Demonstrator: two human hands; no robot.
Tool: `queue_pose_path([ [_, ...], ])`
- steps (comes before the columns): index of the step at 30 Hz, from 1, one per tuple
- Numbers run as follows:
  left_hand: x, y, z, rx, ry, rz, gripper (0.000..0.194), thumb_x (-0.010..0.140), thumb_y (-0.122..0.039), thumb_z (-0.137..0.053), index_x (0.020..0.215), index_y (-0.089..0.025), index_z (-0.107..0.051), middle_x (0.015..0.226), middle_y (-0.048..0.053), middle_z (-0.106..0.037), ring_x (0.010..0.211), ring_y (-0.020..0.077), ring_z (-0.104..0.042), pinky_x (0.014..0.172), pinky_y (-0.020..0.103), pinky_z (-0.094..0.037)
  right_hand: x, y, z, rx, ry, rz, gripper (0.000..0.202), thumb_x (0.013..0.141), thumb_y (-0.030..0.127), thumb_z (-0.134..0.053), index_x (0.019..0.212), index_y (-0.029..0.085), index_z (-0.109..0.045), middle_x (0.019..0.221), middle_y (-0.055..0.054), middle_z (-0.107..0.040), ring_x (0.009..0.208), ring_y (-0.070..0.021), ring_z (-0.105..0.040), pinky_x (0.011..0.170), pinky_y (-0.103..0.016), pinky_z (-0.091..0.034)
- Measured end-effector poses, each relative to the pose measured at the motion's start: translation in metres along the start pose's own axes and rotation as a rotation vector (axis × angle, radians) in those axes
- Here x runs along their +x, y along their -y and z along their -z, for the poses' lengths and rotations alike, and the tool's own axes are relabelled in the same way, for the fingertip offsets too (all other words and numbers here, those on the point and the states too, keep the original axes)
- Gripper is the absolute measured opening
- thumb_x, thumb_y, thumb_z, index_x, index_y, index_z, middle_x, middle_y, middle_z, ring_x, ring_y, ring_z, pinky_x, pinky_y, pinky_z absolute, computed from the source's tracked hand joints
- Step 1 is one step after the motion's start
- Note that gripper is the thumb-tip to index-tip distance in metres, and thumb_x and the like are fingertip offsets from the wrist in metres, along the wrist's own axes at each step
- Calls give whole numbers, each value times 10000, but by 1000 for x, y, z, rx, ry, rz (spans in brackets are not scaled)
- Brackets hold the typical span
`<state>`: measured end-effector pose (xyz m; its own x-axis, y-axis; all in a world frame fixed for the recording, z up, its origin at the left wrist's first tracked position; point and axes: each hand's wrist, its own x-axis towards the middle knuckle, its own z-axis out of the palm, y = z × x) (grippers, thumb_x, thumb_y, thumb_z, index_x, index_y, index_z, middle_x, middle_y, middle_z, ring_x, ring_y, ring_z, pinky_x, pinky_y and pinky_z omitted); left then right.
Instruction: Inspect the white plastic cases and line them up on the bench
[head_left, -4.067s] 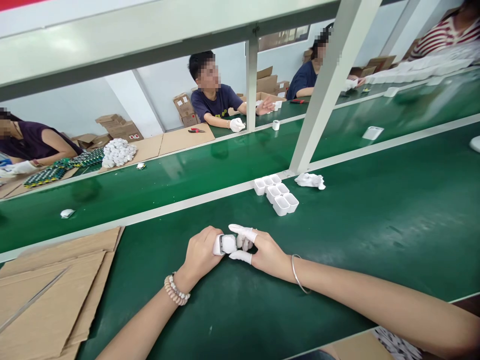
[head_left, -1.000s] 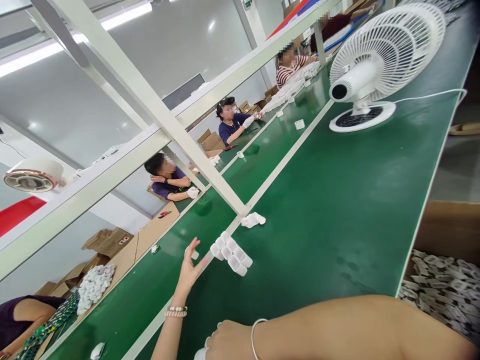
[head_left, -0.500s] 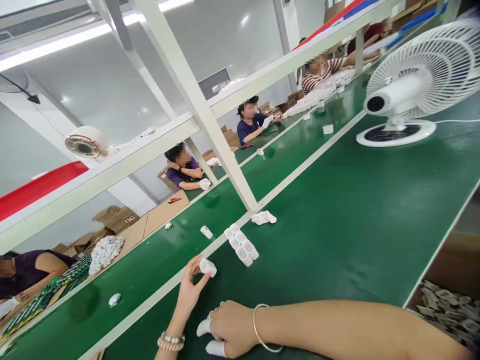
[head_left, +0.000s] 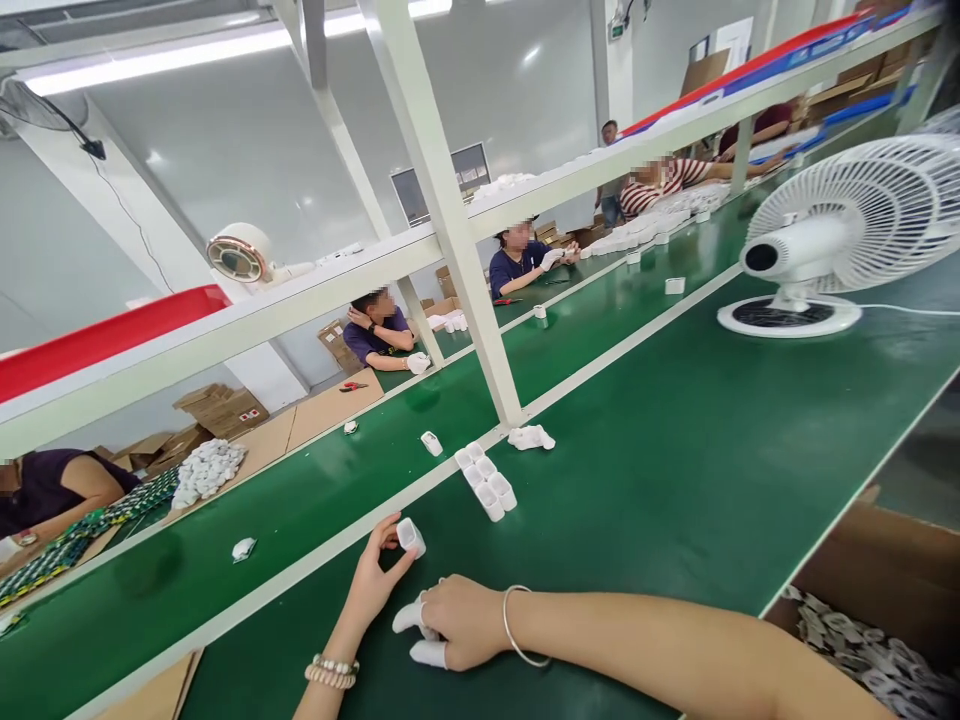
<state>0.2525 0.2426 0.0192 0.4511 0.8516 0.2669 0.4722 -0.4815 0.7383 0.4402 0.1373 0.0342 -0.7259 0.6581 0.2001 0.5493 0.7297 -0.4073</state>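
Observation:
My left hand [head_left: 379, 565], with a beaded bracelet at the wrist, grips a small white plastic housing [head_left: 409, 538] between thumb and fingers. The housing looks like an open box, its hollow side facing up and toward me. Just below it, my right hand [head_left: 461, 620] hovers over or rests on the green surface, palm down. White finger cots cover its thumb and a forefinger, which are stretched out and apart, with nothing seen between them. A block of similar white housings [head_left: 486, 480] stands in two rows ahead, beside a crumpled white glove-like item [head_left: 531, 437].
A green conveyor belt [head_left: 375, 440] runs past a pale rail, carrying spaced white parts. A white fan [head_left: 795, 260] stands at right. A slanted post [head_left: 480, 330] rises from the rail. A carton of white parts [head_left: 862, 640] sits below the right edge. Several co-workers sit across the belt.
The camera view has shifted a little. The housing in my left hand has turned so its hollow shows more. Parts on the belt have moved slightly to the right.

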Motion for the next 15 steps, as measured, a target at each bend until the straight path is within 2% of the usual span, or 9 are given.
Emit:
queue_pose_path([
  [4,1,2,1,17,10,21,526,785,-472,-657,1236,-227,-539,1179,83,-648,1082,255,-608,938,396,-476,3,-2,-2,-56,-22,1,390,899,406,-541,1227,204,-603,781,-12,-684,755,-196,-637,621,-257,-403],
  [10,2,-2,0,31,1,51,467,764,-500,-661,1139,-227,-609,1117,79,-673,1014,259,-625,937,407,-488,8,-7,-8,-155,3,4,303,873,426,-592,960,157,-701,869,-60,-706,796,-218,-667,640,-272,-454],
  [13,1,-1,-3,52,-13,55,488,745,-537,-664,1117,-224,-624,1096,80,-684,991,264,-636,933,409,-500,13,-11,-10,-207,55,-14,198,890,308,-610,848,134,-696,887,-82,-711,778,-219,-676,610,-275,-472],
  [15,-1,1,-4,71,-32,73,512,721,-573,-668,1102,-231,-636,1086,83,-691,988,278,-644,924,420,-512,16,-12,-9,-158,56,-50,124,908,230,-600,863,155,-688,880,-62,-706,779,-204,-674,603,-264,-489],
])
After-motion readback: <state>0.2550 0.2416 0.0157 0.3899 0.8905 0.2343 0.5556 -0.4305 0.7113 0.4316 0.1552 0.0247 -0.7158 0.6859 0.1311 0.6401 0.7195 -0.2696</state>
